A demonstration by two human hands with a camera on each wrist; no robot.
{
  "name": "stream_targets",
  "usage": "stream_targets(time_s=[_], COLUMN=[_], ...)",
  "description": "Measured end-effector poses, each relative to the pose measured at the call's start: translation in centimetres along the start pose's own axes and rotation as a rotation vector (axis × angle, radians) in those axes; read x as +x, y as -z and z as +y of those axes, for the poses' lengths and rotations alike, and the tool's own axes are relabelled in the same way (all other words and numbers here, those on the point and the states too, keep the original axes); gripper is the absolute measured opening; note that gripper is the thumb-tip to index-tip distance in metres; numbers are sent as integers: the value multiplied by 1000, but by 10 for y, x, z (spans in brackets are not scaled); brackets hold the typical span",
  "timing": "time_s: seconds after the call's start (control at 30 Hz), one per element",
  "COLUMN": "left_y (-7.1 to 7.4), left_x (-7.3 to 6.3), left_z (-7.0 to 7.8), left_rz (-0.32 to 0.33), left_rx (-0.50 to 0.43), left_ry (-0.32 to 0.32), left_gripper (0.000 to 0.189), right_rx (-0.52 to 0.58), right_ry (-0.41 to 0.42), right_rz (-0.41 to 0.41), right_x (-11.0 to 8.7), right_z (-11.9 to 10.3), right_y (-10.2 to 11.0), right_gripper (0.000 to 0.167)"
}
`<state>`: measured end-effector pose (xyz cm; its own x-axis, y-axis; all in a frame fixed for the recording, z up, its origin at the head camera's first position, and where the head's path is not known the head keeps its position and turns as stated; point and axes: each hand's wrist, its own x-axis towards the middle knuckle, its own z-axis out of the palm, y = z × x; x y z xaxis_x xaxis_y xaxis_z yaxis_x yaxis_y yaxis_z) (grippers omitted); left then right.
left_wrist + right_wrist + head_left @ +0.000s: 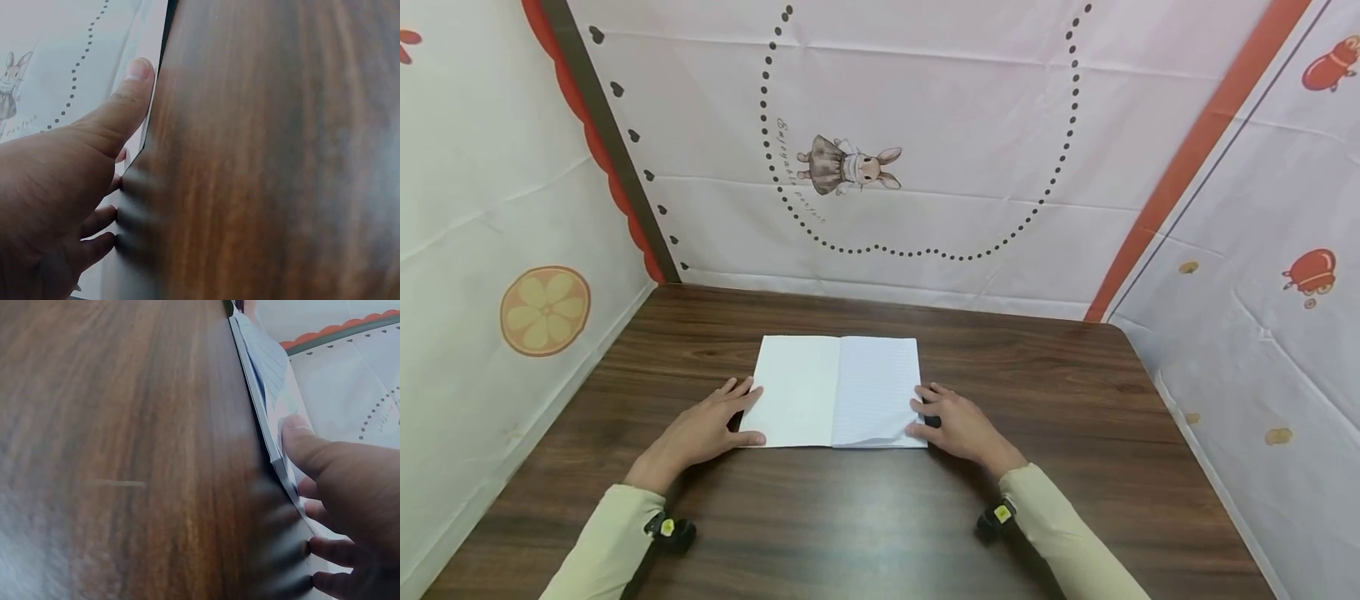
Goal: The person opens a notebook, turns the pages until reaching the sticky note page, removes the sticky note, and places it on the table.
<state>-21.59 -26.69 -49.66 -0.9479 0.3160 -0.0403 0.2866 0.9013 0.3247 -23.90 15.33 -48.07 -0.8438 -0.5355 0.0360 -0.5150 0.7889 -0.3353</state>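
An open notebook (797,392) lies flat on the table, with a blank left side and a lined right page (874,383). My left hand (703,429) rests at its left edge, the thumb on the blank side and the other fingers spread along the edge. At the opposite edge is my right hand (964,427), its thumb touching the lower right corner. Near that thumb the lined page bulges up slightly along its bottom edge. In the right wrist view, the right hand (356,494) has its thumb against the pages (265,369) and its fingertips down beside them.
The dark wood-grain table (842,525) extends around the notebook. Printed white sheets hang behind it (925,125) and at both sides. A small black camera is strapped to each wrist, the left camera (676,535) and the right camera (991,525).
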Motion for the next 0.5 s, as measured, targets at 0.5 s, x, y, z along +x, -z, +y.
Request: stream_targets(time_s=[0.5], left_y=[23], left_x=[21], left_z=[52], left_rz=[306], left_rx=[198], left_ry=[-157], left_gripper=[68], right_rx=[10], right_ry=[18], right_rz=[-24], right_x=[-1], right_z=[2], right_y=[2], right_gripper=[64])
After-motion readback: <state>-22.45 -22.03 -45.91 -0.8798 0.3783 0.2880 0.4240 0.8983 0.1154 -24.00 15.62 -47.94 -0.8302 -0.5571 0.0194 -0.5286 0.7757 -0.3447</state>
